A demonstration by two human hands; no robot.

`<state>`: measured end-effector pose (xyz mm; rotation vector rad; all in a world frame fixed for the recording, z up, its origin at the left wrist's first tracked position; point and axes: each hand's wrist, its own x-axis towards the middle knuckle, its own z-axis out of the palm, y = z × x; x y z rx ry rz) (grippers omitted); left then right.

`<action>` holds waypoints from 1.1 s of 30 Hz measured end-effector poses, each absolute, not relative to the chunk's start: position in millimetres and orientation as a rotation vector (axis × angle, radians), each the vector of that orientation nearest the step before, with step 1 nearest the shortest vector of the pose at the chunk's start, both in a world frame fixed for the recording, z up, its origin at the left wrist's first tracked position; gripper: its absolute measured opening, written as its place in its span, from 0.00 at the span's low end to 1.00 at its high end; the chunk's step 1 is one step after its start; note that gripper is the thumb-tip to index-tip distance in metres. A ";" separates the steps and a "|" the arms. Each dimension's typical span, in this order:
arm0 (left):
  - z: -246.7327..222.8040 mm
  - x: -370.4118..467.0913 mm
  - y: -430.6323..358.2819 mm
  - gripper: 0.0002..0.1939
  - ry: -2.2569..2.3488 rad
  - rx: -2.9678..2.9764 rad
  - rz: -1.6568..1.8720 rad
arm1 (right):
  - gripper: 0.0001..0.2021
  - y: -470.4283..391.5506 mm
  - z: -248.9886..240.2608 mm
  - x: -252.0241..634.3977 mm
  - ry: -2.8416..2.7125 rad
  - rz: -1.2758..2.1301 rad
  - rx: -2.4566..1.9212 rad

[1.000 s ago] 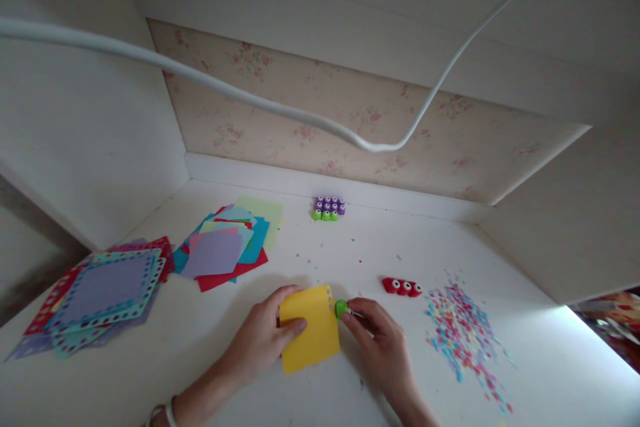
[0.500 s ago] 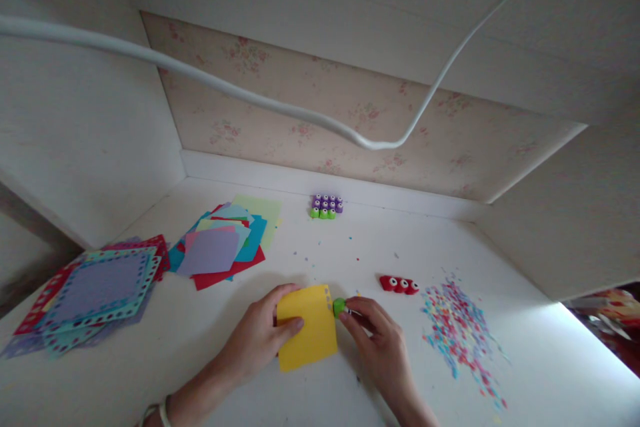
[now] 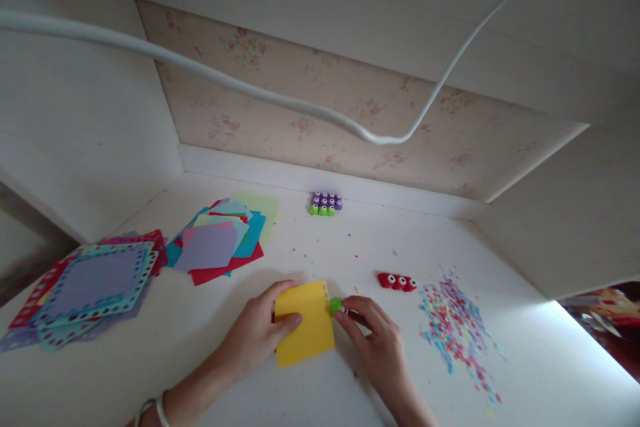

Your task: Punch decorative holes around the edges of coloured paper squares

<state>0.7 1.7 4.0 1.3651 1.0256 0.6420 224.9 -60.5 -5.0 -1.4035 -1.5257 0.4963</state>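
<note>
Unchanged, no new hole evident: my left hand (image 3: 255, 327) clamping rectangular yellow paper (image 3: 310, 337), my right hand (image 3: 383, 347) pinching small green plastic punch (image 3: 335, 307), still at the paper's right edge.

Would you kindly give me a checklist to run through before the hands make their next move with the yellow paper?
1. Yellow paper held by the left hand, thumb on top: ok.
2. Green punch held in the fingers of the right hand: ok.
3. Green punch at the paper's right edge: ok.
4. Punch lined up with the small holes near that edge: cannot tell, too small to judge.
5. Red punches apart from the right hand: ok.
6. All confetti kept in the pile at right: not ok, stray bits lie beyond the paper.
</note>
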 end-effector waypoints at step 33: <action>0.6 4.6 -35.7 0.14 0.987 2.449 0.583 | 0.18 -67.3 -4.6 238.6 -2.035 0.136 -1.340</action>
